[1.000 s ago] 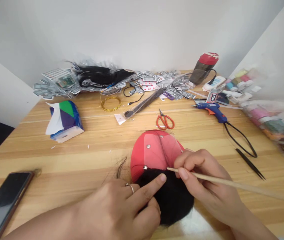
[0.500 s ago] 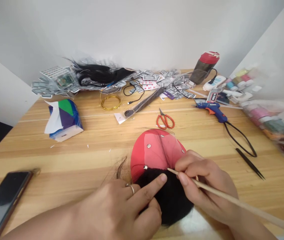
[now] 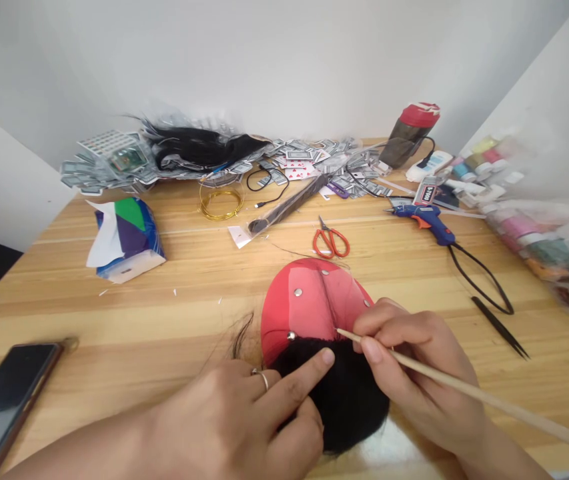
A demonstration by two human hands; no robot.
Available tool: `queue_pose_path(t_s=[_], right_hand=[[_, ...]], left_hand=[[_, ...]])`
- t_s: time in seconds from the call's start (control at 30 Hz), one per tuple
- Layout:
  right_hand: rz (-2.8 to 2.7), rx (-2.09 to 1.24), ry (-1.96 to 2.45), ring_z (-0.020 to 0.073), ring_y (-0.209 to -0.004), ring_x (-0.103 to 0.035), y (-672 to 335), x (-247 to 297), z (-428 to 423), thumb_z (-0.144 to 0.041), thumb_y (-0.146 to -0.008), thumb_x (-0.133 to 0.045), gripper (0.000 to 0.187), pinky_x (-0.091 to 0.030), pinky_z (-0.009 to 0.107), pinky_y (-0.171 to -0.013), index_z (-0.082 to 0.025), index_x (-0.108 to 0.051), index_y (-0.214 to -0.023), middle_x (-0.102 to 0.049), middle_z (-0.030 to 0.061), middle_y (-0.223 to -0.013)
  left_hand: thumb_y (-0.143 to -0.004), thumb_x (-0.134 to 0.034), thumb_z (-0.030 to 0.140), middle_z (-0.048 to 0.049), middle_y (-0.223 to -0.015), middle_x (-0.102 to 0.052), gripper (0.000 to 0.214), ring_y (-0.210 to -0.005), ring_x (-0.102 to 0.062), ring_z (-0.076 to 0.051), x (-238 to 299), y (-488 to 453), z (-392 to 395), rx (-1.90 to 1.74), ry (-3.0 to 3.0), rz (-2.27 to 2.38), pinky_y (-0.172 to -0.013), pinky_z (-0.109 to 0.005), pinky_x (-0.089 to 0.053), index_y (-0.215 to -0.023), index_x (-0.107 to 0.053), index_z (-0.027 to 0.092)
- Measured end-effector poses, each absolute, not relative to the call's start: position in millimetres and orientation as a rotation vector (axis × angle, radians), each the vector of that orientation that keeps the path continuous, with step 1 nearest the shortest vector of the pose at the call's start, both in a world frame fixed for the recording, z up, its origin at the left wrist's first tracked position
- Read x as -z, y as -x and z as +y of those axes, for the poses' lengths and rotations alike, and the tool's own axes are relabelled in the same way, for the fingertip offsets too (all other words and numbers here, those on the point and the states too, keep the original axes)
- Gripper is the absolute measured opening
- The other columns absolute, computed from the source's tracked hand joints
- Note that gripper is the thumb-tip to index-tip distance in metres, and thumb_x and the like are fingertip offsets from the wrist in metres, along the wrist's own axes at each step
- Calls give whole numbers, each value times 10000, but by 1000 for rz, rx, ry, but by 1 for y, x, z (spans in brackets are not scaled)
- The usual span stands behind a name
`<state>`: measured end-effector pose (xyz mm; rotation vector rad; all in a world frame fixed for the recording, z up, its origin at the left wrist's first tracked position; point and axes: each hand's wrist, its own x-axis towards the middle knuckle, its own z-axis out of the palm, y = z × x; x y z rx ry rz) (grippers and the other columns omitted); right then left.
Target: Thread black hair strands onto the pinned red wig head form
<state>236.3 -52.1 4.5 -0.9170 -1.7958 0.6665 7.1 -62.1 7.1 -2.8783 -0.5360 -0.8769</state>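
A round pink and red pad (image 3: 309, 307) with silver studs lies on the wooden table, its near part covered by black hair (image 3: 354, 400). My left hand (image 3: 264, 413) rests over its left side; the index finger is stretched out and presses the hair near its upper edge, with the thumb apart below. A ring is on another finger, whose tip is hidden. My right hand (image 3: 419, 380) pinches a thin wooden stick (image 3: 464, 390) like a pencil. The stick's pointed tip touches or hovers just above the strands where hair meets pink fabric; I cannot tell which.
Red-handled scissors (image 3: 331, 240) lie beyond the pad. Rightward are a blue glue gun (image 3: 427, 222), black tweezers (image 3: 499, 327) and bagged bottles (image 3: 539, 240). Leftward are a phone (image 3: 11, 393) and a tissue pack (image 3: 129, 240). Gold wire (image 3: 221, 203) and scattered cards (image 3: 304, 167) lie behind.
The stick's tip has moved slightly up, from the hair's edge onto the pink fabric, and my right hand has shifted a little with it. My left hand stays in place.
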Motion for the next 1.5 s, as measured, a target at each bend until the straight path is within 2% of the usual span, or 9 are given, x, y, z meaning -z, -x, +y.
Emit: queue_pose_path(t_s=[0.27,0.43,0.6,0.73,0.83,0.9,1.03,1.2,1.5], right_hand=[[-1707,-679,985,155,-611,-628,-234,-8,-53,-115,-945,-552,203,-501,277,-530,-238,-555,-784,-648,18,-716],[-1611,-668,976,157,-679,-646,-235,-2,-51,-68,-925,-575,175,-512,281,-590,-241,-573,-898,-663,11,-804],[-1258,-725,1014,170,-710,-630,-240,1,-41,-116,-949,-611,145,-513,299,-650,-250,-592,-897,-664,6,-800],[-1025,-720,924,167,-650,-569,-243,-3,-37,-146,-930,-668,138,-464,301,-596,-245,-619,-847,-649,4,-766],[-1242,-763,829,166,-619,-579,-241,-8,-43,-146,-956,-626,120,-477,295,-554,-250,-624,-895,-643,-3,-707],[-1530,-792,813,156,-593,-598,-239,-10,-48,-110,-953,-583,170,-491,283,-531,-246,-601,-851,-648,-5,-688],[-1885,-713,859,130,-588,-609,-236,-12,-53,-7,-856,-536,245,-496,258,-553,-227,-525,-749,-628,-14,-672],[-1892,-694,868,129,-624,-611,-236,-5,-52,-7,-849,-531,238,-490,250,-577,-237,-501,-793,-600,-24,-691],[-1833,-751,865,119,-661,-590,-236,-2,-54,-29,-890,-532,233,-488,252,-613,-254,-474,-900,-575,-37,-752]], left_hand=[[-887,-477,84,-205,-1129,-756,164,-414,-563,-108,-18,-7,-58,820,2926,-528,-314,-257,-361,-779,-571,164],[-896,-450,75,-212,-1133,-749,177,-391,-541,-113,-16,-8,-59,825,2922,-537,-304,-273,-343,-800,-569,165],[-903,-478,107,-218,-1110,-759,145,-393,-547,-114,-15,-6,-59,868,2895,-531,-305,-278,-321,-804,-569,162],[-906,-506,119,-207,-1111,-763,123,-395,-534,-103,-15,-6,-58,797,2910,-509,-314,-267,-340,-810,-571,159],[-914,-477,110,-213,-1132,-754,150,-392,-529,-118,-12,-6,-59,857,2892,-526,-303,-284,-322,-815,-580,155],[-914,-458,100,-218,-1149,-746,167,-396,-531,-121,-10,-7,-59,886,2886,-534,-302,-291,-310,-815,-581,153],[-912,-464,113,-190,-1141,-757,160,-439,-573,-111,-12,-7,-59,810,2886,-519,-335,-269,-347,-812,-578,162],[-889,-482,114,-201,-1147,-753,148,-413,-548,-107,-11,-6,-59,846,2861,-537,-326,-280,-307,-770,-547,175],[-919,-436,86,-224,-1158,-739,179,-443,-598,-123,-11,-7,-61,845,2925,-536,-329,-282,-345,-820,-569,154]])
